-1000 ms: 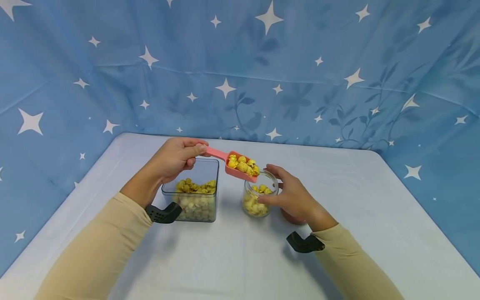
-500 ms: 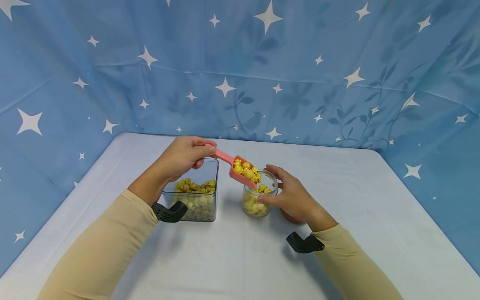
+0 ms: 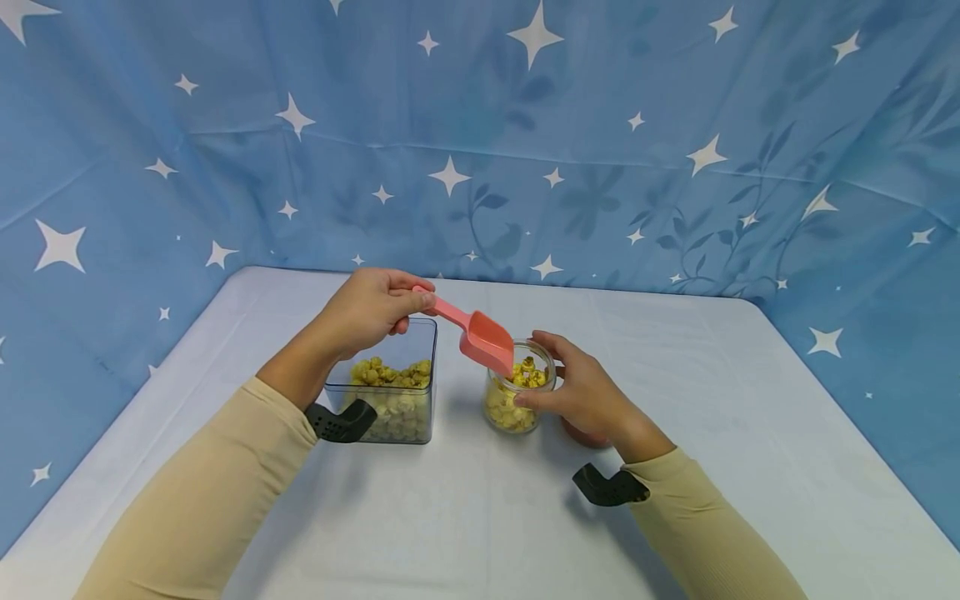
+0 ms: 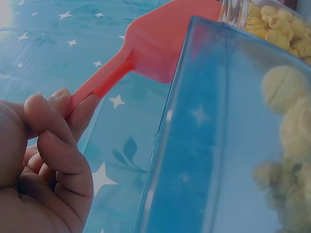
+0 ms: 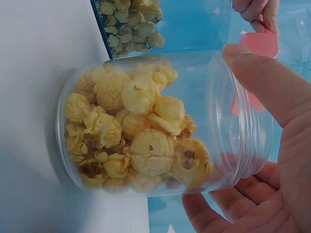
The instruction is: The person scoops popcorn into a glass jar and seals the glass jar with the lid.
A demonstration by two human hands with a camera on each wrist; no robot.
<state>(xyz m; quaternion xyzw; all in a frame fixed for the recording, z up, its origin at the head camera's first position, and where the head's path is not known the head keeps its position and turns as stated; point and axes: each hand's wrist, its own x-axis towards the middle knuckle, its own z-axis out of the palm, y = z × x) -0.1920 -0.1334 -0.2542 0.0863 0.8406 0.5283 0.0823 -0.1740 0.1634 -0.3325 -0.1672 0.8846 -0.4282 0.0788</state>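
Note:
My left hand (image 3: 375,310) pinches the handle of a pink scoop (image 3: 487,340), whose bowl tilts down over the mouth of a clear jar (image 3: 501,410). No popcorn shows in the scoop's bowl. Yellow popcorn (image 5: 146,141) fills much of the jar in the right wrist view. My right hand (image 3: 581,392) holds the jar near its rim, thumb on one side and fingers on the other. Below my left hand stands a clear rectangular container (image 3: 432,408) with more popcorn in it.
A reddish round object (image 3: 583,435) lies on the table behind my right hand, mostly hidden by it. The table wears a white cloth (image 3: 420,517). A blue curtain with white stars (image 3: 480,125) hangs behind the far edge.
My left hand has shifted right and tipped the scoop. The popcorn that lay in the scoop has dropped into the jar, where the level is higher. My right hand has stayed in place.

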